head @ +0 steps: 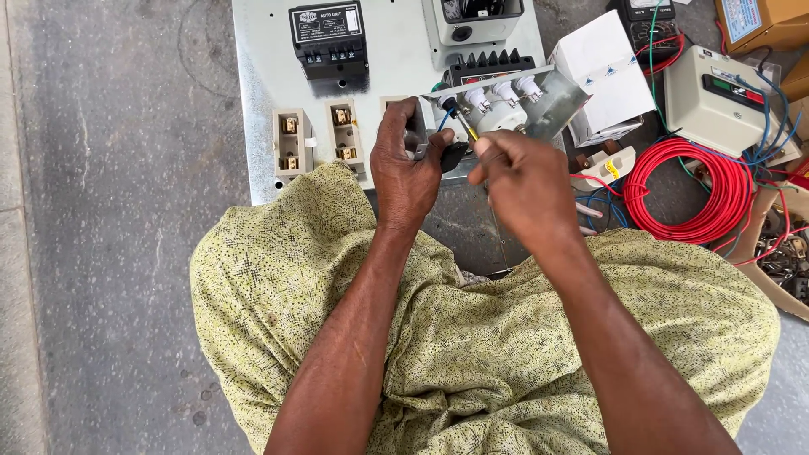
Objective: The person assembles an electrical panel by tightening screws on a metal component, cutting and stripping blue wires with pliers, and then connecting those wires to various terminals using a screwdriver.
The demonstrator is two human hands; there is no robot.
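Observation:
My left hand grips the near edge of a small tilted metal plate that carries three white round lamp fittings. My right hand holds a thin yellow-shafted screwdriver, whose tip points up-left at the plate's left end. Both hands hover over the near edge of a grey metal panel lying on the floor. My knees, in yellow-green speckled cloth, fill the lower half of the view.
On the panel sit a black control unit, a white box unit and cream fuse holders. To the right lie a white carton, a red wire coil, a cream starter box and a meter.

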